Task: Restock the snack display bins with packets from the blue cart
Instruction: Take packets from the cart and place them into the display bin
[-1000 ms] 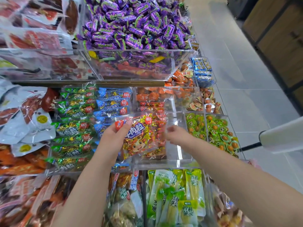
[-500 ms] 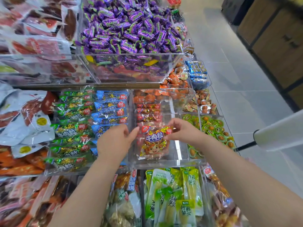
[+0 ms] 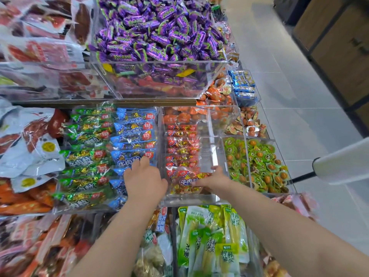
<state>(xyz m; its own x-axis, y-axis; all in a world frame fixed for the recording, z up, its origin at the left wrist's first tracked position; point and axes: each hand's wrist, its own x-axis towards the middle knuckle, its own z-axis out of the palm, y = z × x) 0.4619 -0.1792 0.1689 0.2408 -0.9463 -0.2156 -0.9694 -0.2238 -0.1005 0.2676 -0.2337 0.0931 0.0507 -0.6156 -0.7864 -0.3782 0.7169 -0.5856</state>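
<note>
Squarely btwn L grip (image 3: 144, 182) & R grip (image 3: 214, 179): red pkt (image 3: 186, 181)

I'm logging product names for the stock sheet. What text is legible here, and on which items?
"Крокант": purple candy wrappers.
"牛肉粒": front red packet.
"牛肉粒": blue packets.
"牛肉粒": green packets.
Lime-green packets: printed characters too blurred to read.
White pouches: yellow stickers too small to read.

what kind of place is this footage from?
Most likely a shop's bulk snack section. Clear acrylic display bins hold heaps of purple-wrapped candies and rows of red snack packets, and a grey tiled floor aisle runs alongside.
</note>
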